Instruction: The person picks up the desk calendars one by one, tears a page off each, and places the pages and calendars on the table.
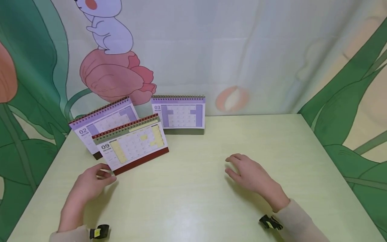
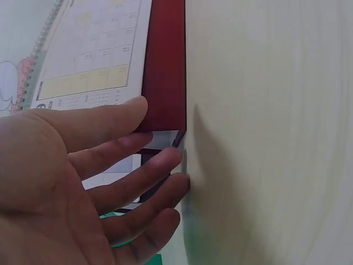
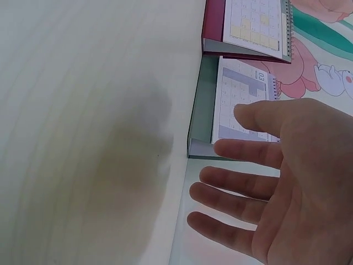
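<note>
A desk calendar marked 09 (image 1: 137, 144), with a dark red base, stands angled at the left front of the group. Beside its lower left corner is my left hand (image 1: 89, 183), thumb in front and fingers loosely bent by the side edge. In the left wrist view the thumb (image 2: 124, 115) overlaps the calendar's corner; whether it touches I cannot tell. Partly hidden behind stands a purple calendar marked 02 (image 1: 113, 117). Another purple one, marked 03 (image 1: 181, 116), has a green base and faces forward. My right hand (image 1: 252, 173) hovers over the table, fingers relaxed, holding nothing.
The pale table (image 1: 187, 198) reaches back to a curtain (image 1: 266, 67) printed with a rabbit, flowers and leaves. Black straps with yellow tags hang by both wrists, one on the left (image 1: 99, 232) and one on the right (image 1: 270, 222).
</note>
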A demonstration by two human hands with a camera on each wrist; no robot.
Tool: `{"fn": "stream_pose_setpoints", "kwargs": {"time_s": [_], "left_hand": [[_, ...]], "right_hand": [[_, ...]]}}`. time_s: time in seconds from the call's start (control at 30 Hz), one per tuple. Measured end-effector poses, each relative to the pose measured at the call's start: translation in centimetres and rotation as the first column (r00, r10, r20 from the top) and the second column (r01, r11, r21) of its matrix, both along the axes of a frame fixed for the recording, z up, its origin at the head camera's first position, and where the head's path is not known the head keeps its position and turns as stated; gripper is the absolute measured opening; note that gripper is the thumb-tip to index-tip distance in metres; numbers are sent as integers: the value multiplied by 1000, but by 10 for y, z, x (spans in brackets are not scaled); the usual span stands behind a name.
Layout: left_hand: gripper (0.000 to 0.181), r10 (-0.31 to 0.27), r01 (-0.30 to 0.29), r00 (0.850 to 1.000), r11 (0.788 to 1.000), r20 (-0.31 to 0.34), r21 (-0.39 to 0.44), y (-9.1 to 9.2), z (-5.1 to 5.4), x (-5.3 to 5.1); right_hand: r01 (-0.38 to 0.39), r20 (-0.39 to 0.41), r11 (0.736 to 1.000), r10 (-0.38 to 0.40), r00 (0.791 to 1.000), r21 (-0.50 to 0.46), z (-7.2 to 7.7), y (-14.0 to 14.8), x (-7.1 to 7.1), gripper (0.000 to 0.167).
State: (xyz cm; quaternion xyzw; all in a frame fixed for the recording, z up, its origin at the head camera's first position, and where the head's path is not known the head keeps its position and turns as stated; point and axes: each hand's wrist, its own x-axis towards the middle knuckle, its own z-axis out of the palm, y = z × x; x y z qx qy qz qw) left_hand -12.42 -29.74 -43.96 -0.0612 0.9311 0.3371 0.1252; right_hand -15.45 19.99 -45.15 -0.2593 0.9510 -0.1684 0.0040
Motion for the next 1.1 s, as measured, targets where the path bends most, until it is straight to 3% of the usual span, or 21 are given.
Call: {"fn": "stream_pose_setpoints", "kwargs": {"time_s": [0.37, 0.7, 1.1], "left_hand": [[48, -53, 54, 998, 998, -36, 42, 0, -7, -13], [50, -14, 16, 999, 999, -35, 48, 3, -8, -20], [54, 6, -3, 998, 999, -62, 40, 6, -9, -20]], "right_hand": [[5, 23, 1000, -5, 1000, 6, -1, 2, 0, 39], [5, 27, 1000, -5, 1000, 10, 0, 4, -1, 38], [7, 42, 1000, -7, 999, 5, -1, 5, -1, 38]]}}
